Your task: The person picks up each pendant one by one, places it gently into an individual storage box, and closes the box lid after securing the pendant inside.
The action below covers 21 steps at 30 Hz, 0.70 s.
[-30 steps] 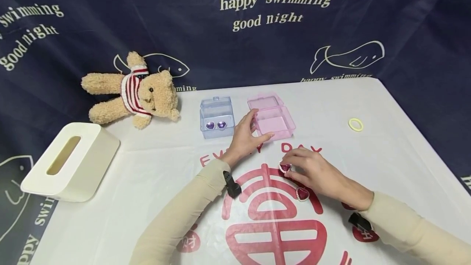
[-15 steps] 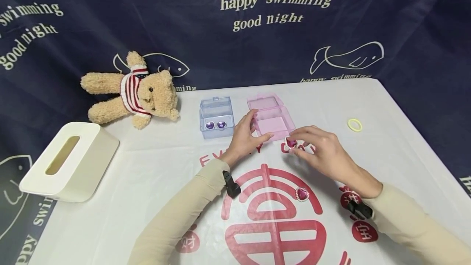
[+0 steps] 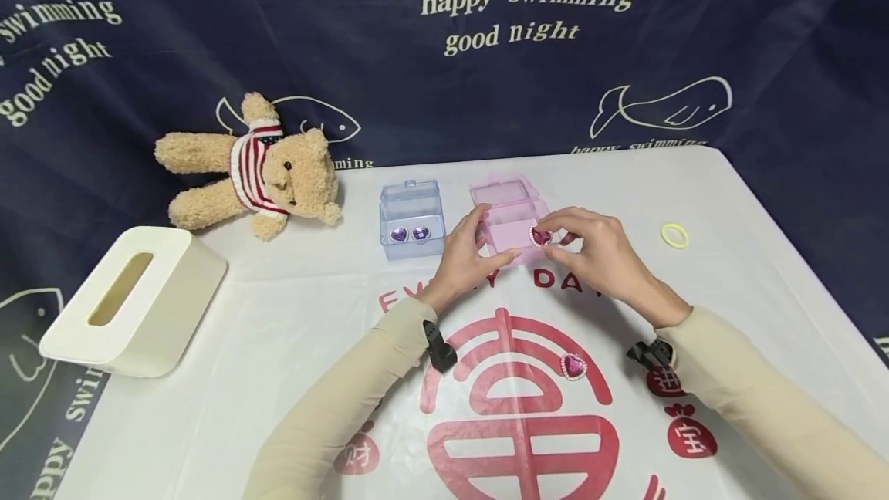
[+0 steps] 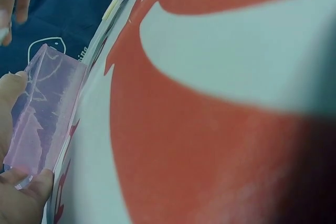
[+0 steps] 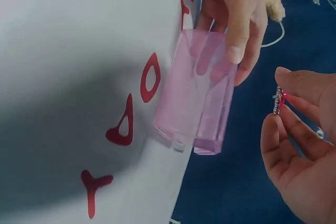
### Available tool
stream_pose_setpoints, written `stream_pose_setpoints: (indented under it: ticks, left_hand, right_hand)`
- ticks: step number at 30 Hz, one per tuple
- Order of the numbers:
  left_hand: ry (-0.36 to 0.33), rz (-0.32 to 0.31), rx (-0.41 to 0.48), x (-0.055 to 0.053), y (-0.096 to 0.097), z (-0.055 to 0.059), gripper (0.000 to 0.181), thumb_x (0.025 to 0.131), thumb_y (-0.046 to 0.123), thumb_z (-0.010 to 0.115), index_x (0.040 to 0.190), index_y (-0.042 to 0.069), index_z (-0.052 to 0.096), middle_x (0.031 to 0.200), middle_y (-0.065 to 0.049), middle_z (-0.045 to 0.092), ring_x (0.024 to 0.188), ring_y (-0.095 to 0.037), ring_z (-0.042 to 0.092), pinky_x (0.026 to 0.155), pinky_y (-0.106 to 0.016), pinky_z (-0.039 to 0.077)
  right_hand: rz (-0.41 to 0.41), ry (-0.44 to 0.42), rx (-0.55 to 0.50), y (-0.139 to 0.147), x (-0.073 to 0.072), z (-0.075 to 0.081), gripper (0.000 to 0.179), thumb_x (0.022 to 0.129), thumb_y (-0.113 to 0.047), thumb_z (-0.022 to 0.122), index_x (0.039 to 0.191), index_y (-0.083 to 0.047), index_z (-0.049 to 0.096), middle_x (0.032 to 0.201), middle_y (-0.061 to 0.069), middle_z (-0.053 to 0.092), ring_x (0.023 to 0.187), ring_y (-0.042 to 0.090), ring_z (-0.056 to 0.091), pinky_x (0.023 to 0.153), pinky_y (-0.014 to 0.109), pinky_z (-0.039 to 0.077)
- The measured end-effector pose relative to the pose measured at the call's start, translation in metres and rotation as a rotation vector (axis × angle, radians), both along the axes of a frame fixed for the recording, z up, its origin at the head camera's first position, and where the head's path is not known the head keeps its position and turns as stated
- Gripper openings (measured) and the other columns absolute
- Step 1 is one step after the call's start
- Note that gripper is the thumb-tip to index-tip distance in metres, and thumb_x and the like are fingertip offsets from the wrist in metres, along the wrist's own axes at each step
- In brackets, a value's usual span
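Nearest, seeing a loose pink heart gem [image 3: 573, 366] on the white table [image 3: 729, 284]. Farther, gripping the open pink box [image 3: 505, 234] around its near left corner with the left hand [image 3: 461, 262]; pinching a second heart gem [image 3: 539, 235] in the right hand [image 3: 606, 251], by the box's near right side. Left of it, seeing the open blue box [image 3: 412, 251]

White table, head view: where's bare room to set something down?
Free: between the blue box and tissue box; between tissue box and left sleeve; between yellow ring and right sleeve. Crowded: the pink box, gripped by the left hand, blue box close beside, right hand pinching a heart gem near it.
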<state>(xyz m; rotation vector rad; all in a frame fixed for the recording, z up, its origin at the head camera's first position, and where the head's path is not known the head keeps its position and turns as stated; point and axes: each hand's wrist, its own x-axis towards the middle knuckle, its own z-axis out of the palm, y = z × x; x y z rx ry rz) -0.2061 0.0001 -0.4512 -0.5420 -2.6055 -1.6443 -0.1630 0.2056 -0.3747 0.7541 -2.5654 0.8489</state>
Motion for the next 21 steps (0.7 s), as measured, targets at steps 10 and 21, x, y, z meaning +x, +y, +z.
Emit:
stream_pose_setpoints:
  ticks: [10, 21]
  left_hand:
    - [-0.022, 0.006, -0.005, -0.001, 0.000, 0.002, 0.083, 0.076, 0.024, 0.083, 0.144, 0.009, 0.038, 0.142, -0.016, 0.048, 0.129, -0.025, 0.052, 0.100, -0.023, 0.050]
    - [-0.003, 0.014, -0.023, 0.001, 0.001, 0.002, 0.082, 0.075, 0.025, 0.084, 0.143, 0.009, 0.039, 0.142, -0.015, 0.048, 0.131, -0.025, 0.051, 0.099, -0.023, 0.050]
  right_hand:
    - [-0.003, -0.126, -0.019, -0.013, -0.034, -0.007, 0.021, 0.077, 0.003, 0.075, 0.097, -0.003, 0.072, 0.100, 0.012, 0.073, 0.078, 0.028, 0.070, 0.070, 0.041, 0.059]
    - [0.019, -0.255, 0.113, -0.034, -0.055, -0.016, 0.019, 0.076, 0.001, 0.074, 0.095, 0.000, 0.072, 0.096, 0.016, 0.073, 0.086, 0.030, 0.070, 0.077, 0.044, 0.059]
